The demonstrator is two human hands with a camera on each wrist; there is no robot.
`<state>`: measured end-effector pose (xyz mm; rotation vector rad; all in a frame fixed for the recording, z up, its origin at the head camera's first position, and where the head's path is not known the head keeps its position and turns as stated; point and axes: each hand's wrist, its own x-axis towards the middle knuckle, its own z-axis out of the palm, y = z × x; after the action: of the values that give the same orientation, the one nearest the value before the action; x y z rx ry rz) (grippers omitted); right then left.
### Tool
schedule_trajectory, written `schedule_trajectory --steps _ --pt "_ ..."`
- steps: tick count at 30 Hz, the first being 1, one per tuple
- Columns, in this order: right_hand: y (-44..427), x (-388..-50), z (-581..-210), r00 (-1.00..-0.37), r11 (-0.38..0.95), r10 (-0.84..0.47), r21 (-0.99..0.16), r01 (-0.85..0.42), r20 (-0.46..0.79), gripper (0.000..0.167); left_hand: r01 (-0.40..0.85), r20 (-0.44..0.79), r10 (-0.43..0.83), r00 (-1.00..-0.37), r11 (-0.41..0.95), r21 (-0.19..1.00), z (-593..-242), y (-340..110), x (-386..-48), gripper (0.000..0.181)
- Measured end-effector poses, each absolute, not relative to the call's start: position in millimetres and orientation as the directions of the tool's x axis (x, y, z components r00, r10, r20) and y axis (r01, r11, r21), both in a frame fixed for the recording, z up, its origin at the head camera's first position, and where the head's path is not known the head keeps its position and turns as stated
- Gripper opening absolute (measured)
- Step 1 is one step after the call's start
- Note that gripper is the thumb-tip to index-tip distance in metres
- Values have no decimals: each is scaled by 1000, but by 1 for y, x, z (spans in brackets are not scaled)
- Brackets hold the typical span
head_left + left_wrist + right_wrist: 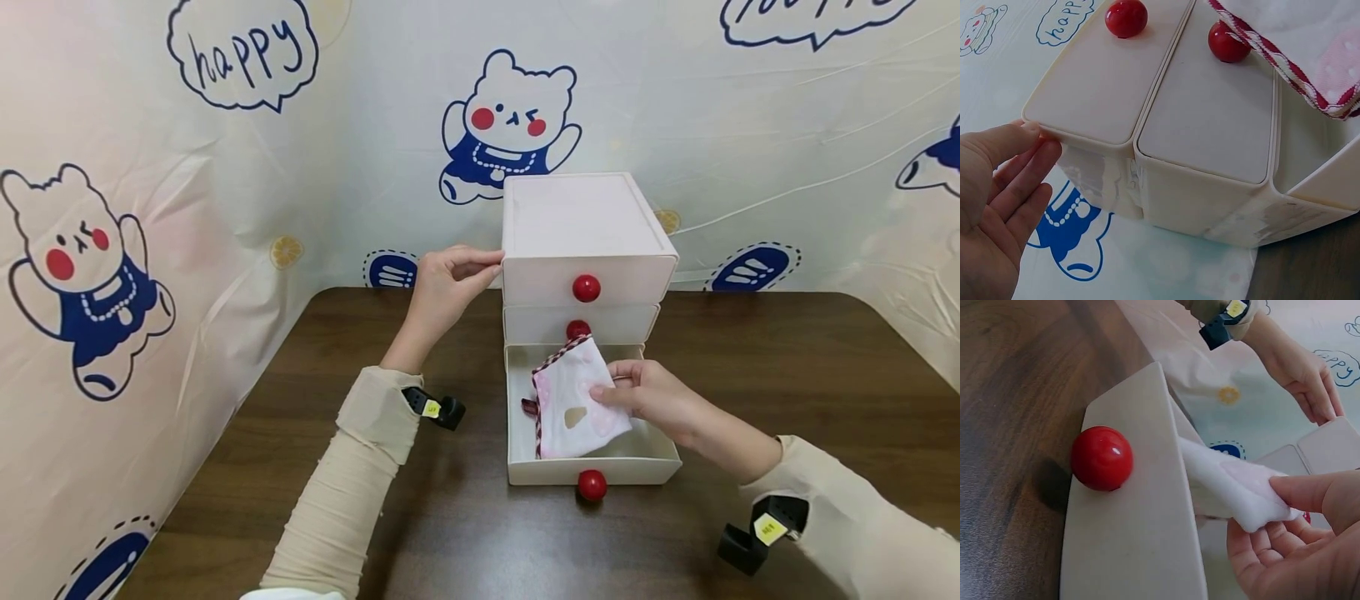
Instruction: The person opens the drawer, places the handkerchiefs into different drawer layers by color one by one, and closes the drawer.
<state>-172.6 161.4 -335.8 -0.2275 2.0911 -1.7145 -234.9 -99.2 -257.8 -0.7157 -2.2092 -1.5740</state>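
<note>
A white drawer cabinet [588, 217] with red round knobs stands on the table, its lowest drawer [547, 473] pulled out. My left hand [997, 194] pinches the cabinet's upper left front corner between thumb and fingertips. Over the pulled-out drawer, my right hand [660, 400] grips a folded small towel [573, 404] by its right side, thumb on top and fingers beneath. The towel is white with pink patches, a tan spot and checked red trim. It leans inside the drawer's outline; whether its lower edge touches the drawer bottom is hidden.
The upper drawer [555, 282] and middle drawer [536, 325] are closed. A dark wooden table [465, 533] lies beneath everything. Behind it hangs a pale cloth backdrop [405, 167] with printed cartoon bears. The open drawer's red knob [1102, 459] projects towards the front.
</note>
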Motion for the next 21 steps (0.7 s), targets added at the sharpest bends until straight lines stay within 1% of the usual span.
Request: schedule_trajectory --steps 5,12,17,21 --pt "162 -172 -336 -894 271 -367 -949 163 -259 34 582 545 206 -813 254 773 -260 -100 -238 20" --pt "164 -172 -336 -877 332 -367 -924 188 -310 27 600 564 205 -800 235 765 -279 -105 -260 19" --pt "166 -174 -334 -870 379 -361 -905 193 -337 34 616 581 206 -787 231 753 -280 -105 -262 19" --pt "170 -176 -334 -870 402 -356 -897 187 -341 40 609 574 207 -793 231 759 -280 -104 -261 19"
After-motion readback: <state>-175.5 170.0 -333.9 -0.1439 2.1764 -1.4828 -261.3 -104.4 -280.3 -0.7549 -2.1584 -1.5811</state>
